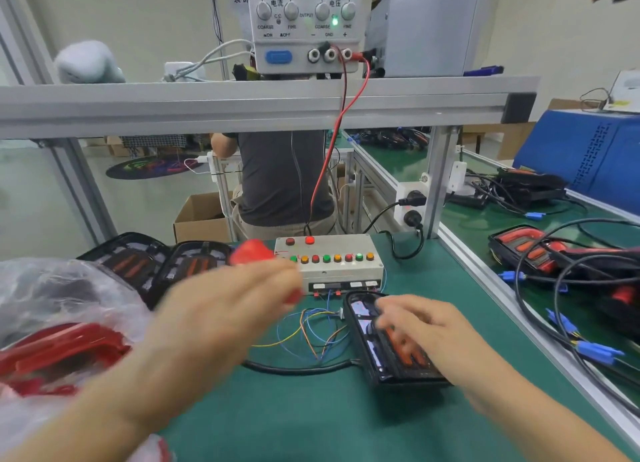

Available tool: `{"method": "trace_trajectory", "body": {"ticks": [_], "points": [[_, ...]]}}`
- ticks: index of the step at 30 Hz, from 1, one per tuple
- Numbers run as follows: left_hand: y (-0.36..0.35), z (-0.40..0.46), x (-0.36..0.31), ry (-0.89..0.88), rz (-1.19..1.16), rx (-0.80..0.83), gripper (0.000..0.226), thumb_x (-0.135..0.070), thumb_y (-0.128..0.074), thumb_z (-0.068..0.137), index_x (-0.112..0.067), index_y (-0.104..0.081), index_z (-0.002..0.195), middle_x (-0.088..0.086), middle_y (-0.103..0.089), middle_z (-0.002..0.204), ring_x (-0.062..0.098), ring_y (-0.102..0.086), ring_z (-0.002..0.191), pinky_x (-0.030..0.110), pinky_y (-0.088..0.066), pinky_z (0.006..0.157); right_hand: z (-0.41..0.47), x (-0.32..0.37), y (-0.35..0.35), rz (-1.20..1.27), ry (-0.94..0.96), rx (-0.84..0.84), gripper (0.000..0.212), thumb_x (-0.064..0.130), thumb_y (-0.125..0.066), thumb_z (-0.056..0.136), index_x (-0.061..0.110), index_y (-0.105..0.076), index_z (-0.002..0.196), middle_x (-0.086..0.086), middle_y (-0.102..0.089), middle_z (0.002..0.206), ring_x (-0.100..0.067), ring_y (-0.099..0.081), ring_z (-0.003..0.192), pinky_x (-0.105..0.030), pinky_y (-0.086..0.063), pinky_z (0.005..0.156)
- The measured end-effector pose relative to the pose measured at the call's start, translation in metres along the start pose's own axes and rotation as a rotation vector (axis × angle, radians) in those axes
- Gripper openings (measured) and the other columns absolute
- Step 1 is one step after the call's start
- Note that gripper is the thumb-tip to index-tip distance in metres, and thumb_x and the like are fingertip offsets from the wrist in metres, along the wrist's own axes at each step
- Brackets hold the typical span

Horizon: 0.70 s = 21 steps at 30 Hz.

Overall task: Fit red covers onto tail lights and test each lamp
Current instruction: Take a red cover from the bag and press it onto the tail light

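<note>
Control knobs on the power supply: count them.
4, in one row on the power supply panel: current coarse knob, current fine knob, voltage coarse knob, voltage fine knob. The panel's top is cut off.

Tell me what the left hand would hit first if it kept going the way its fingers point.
Probably the grey button box: the left hand, blurred and holding a red cover, points up and right toward it. Depth is unclear.

Bare green desk (277, 416) lay open in front, between the two forearms. To the left a bag (59, 309) of red covers (59, 354) crowded the edge, with two lamps (156, 264) behind it. The tester (332, 264) blocked the back, its loose wires (311, 333) and black cable (298, 368) crossing the middle. A rail (502, 306) walled the right side.
</note>
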<state>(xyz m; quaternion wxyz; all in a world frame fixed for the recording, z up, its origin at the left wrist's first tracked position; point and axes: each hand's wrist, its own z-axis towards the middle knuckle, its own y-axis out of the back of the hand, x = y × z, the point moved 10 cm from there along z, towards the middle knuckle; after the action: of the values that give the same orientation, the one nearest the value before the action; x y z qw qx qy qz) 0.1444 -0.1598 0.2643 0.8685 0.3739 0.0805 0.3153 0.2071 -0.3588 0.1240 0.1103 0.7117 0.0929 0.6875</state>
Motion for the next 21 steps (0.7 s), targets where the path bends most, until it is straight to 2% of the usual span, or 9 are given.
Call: {"method": "trace_trajectory", "body": {"ticks": [3, 6, 9, 11, 13, 15, 16, 18, 21], "points": [[-0.055, 0.016, -0.050, -0.111, -0.122, 0.152, 0.029, -0.023, -0.049, 0.091, -0.016, -0.053, 0.119, -0.001, -0.063, 0.123, 0.015, -0.065, 0.095, 0.028, -0.052, 0.077, -0.012, 0.015, -0.044, 0.532, -0.136, 0.300, 0.045, 0.044, -0.057, 0.081, 0.006, -0.073, 0.100, -0.010, -0.069, 0.092, -0.015, -0.060, 0.073, -0.023, -0.054, 0.062], [-0.094, 0.021, -0.048, 0.158, -0.422, 0.276, 0.036, -0.040, -0.038, 0.096, -0.021, -0.064, 0.112, -0.007, -0.068, 0.106, 0.011, -0.061, 0.094, 0.030, -0.050, 0.080, -0.016, 0.018, -0.041, 0.709, -0.179, 0.349, 0.050, 0.044, -0.061, 0.076, 0.006, -0.075, 0.105, -0.013, -0.067, 0.106, -0.023, -0.054, 0.091, -0.029, -0.056, 0.068], [-0.110, 0.022, -0.056, 0.147, -0.491, 0.227, 0.031, -0.042, -0.044, 0.096, -0.023, -0.067, 0.104, -0.008, -0.068, 0.100, 0.009, -0.061, 0.095, 0.030, -0.051, 0.084, -0.016, 0.015, -0.027, 0.675, -0.151, 0.361, 0.048, 0.044, -0.065, 0.073, 0.011, -0.075, 0.105, -0.016, -0.063, 0.114, -0.028, -0.051, 0.100, -0.031, -0.053, 0.075], [-0.103, 0.026, -0.068, -0.073, -0.259, 0.087, 0.022, -0.023, -0.052, 0.095, -0.016, -0.073, 0.098, -0.002, -0.070, 0.098, 0.016, -0.065, 0.095, 0.031, -0.052, 0.088, -0.016, 0.012, -0.019, 0.563, -0.099, 0.365, 0.046, 0.041, -0.062, 0.081, 0.008, -0.071, 0.113, -0.016, -0.062, 0.111, -0.027, -0.050, 0.099, -0.032, -0.052, 0.077], [-0.106, 0.018, -0.090, -0.309, -0.089, -0.027, 0.023, -0.010, -0.052, 0.094, -0.011, -0.075, 0.094, 0.004, -0.070, 0.096, 0.022, -0.065, 0.091, 0.029, -0.049, 0.088, -0.012, 0.003, -0.008, 0.428, -0.081, 0.303, 0.044, 0.038, -0.061, 0.085, 0.005, -0.070, 0.113, -0.011, -0.066, 0.100, -0.021, -0.055, 0.089, -0.028, -0.052, 0.075], [-0.117, 0.016, -0.085, -0.302, -0.181, -0.022, 0.018, -0.013, -0.057, 0.089, -0.011, -0.072, 0.098, 0.004, -0.068, 0.099, 0.021, -0.062, 0.090, 0.028, -0.048, 0.086, -0.006, -0.009, 0.011, 0.278, -0.088, 0.156, 0.040, 0.035, -0.060, 0.087, -0.002, -0.068, 0.099, -0.005, -0.065, 0.081, -0.015, -0.055, 0.072, -0.022, -0.048, 0.066], [-0.122, 0.019, -0.070, -0.181, -0.256, -0.019, 0.018, -0.018, -0.060, 0.087, -0.012, -0.071, 0.100, 0.002, -0.066, 0.102, 0.018, -0.060, 0.092, 0.027, -0.047, 0.085, -0.002, -0.015, 0.024, 0.198, -0.088, 0.062, 0.035, 0.030, -0.057, 0.092, -0.004, -0.064, 0.090, -0.002, -0.063, 0.072, -0.013, -0.052, 0.064, -0.020, -0.046, 0.059], [-0.137, 0.023, -0.007, 0.329, -0.404, -0.006, 0.021, -0.027, -0.060, 0.087, -0.017, -0.068, 0.104, -0.003, -0.062, 0.105, 0.013, -0.057, 0.096, 0.027, -0.046, 0.086, 0.002, -0.024, 0.051, 0.128, -0.102, -0.094, 0.025, 0.018, -0.046, 0.100, 0.005, -0.059, 0.084, 0.001, -0.060, 0.061, -0.010, -0.048, 0.053, -0.018, -0.043, 0.048], [-0.199, -0.002, 0.068, 1.033, -0.499, 0.346, 0.021, -0.030, -0.053, 0.094, -0.016, -0.058, 0.109, -0.003, -0.061, 0.097, 0.017, -0.058, 0.094, 0.034, -0.050, 0.086, 0.005, -0.041, 0.071, 0.222, -0.181, -0.167, 0.018, 0.016, -0.038, 0.102, 0.014, -0.056, 0.097, 0.003, -0.049, 0.056, -0.009, -0.036, 0.048, -0.018, -0.031, 0.040]]}}
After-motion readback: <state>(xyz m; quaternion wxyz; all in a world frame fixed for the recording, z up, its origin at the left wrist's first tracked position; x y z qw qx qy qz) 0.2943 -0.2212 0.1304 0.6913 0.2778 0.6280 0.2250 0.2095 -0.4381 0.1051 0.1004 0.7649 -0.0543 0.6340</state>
